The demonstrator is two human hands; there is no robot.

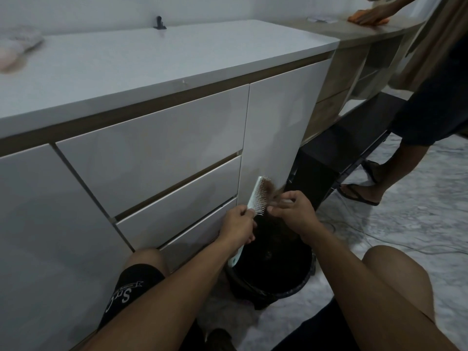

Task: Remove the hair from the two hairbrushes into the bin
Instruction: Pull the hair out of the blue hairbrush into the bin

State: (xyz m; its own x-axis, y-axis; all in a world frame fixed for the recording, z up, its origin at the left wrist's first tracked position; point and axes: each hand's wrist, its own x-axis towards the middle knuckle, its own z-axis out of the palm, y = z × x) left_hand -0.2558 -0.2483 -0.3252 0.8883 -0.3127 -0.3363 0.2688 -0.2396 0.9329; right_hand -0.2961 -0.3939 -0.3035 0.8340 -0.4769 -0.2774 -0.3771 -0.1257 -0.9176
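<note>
1. We are holding the hairbrush [257,198] above the bin [273,269], left hand [236,225] clamped on its handle, long axis tilting up and away.
2. Our right hand [293,211], beside the bristles, is pinching the hair [269,190].

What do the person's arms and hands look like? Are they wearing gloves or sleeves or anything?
No gloves and no sleeves. The left hand and the right hand are bare, and both forearms are bare all the way down to the edge of the picture. I can't see any watch, ring or bracelet on them. The only clothing nearby is black shorts with white lettering on the leg.
</note>
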